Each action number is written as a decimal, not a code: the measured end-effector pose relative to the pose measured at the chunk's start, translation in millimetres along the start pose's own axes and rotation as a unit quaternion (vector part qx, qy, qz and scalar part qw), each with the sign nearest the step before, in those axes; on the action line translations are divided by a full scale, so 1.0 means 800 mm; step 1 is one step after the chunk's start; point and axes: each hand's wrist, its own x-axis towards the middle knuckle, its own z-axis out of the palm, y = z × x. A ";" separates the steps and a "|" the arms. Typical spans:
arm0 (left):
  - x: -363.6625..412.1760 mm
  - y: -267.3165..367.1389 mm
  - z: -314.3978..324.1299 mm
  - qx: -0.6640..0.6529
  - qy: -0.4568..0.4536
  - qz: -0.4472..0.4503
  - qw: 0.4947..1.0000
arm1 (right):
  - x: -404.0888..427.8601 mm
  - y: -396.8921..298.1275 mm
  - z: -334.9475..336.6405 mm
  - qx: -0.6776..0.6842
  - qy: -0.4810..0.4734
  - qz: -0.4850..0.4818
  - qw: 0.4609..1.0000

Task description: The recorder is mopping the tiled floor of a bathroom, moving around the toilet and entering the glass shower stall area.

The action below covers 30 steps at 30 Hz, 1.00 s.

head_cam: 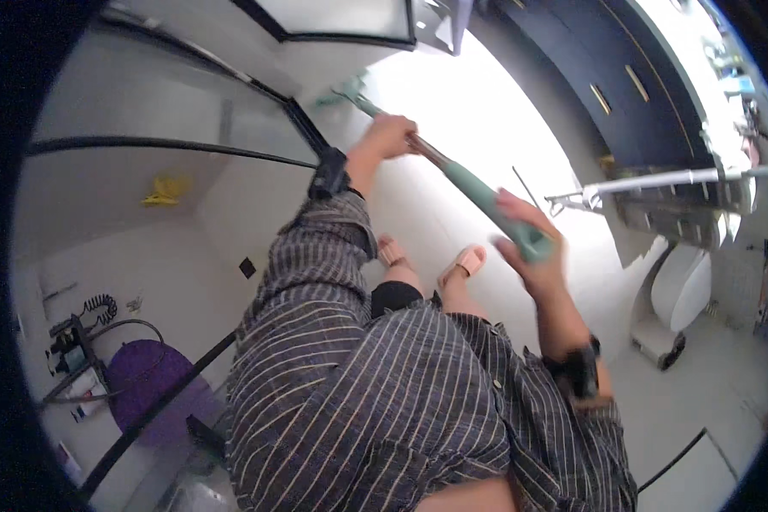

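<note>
My left hand [384, 137] is wrapped around the metal shaft of a long-handled cleaning tool [480, 192]. Pale green covers its thick grip, which slants down to the right. The grip's looped end lies between the thumb and fingers of my right hand [541, 256], which is slightly blurred. At the far end, a green head [345, 93] reaches the floor beside a glass panel; blur hides whether it is a brush or a mop. Black bands with small devices circle both wrists. My feet, in pink slippers [467, 259], stand below the shaft.
Black-framed glass panels [173, 142] rise close on my left, with a purple round object [147, 384] behind them. A toilet [678, 288] stands at right, near a dark cabinet [601, 77]. A white-and-green pole [653, 182] juts in from the right. A yellow item [166, 191] is at left.
</note>
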 end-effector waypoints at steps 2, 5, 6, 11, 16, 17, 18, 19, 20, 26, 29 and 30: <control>-0.016 -0.017 0.027 -0.004 -0.016 -0.034 0.999 | 0.002 0.061 0.032 0.033 -0.042 0.044 0.998; -0.052 -0.070 0.049 0.097 -0.052 -0.099 0.989 | 0.002 0.069 0.115 -0.014 -0.069 -0.004 0.998; -0.059 -0.054 0.064 0.078 -0.041 -0.112 0.990 | -0.005 0.074 0.111 -0.015 -0.074 0.004 0.997; -0.114 0.061 0.134 0.044 0.008 -0.135 0.990 | -0.085 0.024 0.011 -0.095 -0.123 -0.031 0.987; -0.151 0.237 0.110 0.036 -0.092 -0.089 0.991 | -0.161 -0.050 -0.120 -0.061 -0.138 0.071 0.986; -0.159 0.255 0.114 0.039 -0.088 -0.087 0.992 | -0.171 -0.060 -0.136 -0.062 -0.135 0.066 0.987; -0.171 0.267 0.121 0.019 -0.085 -0.059 0.994 | -0.177 -0.063 -0.150 -0.040 -0.139 0.075 0.987; -0.176 0.272 0.127 -0.005 -0.081 -0.026 0.996 | -0.179 -0.069 -0.160 -0.022 -0.139 0.086 0.986; -0.176 0.268 0.134 -0.001 -0.079 -0.029 0.996 | -0.176 -0.072 -0.166 -0.005 -0.145 0.093 0.985; -0.169 0.236 0.113 -0.234 -0.076 -0.003 0.969 | -0.136 -0.079 -0.141 0.103 -0.126 0.040 0.986; -0.183 0.233 0.099 -0.272 0.017 -0.074 0.959 | -0.099 -0.082 -0.132 0.100 -0.148 -0.064 0.982; -0.191 0.223 0.107 -0.275 0.016 -0.078 0.958 | -0.090 -0.082 -0.123 0.102 -0.152 -0.061 0.981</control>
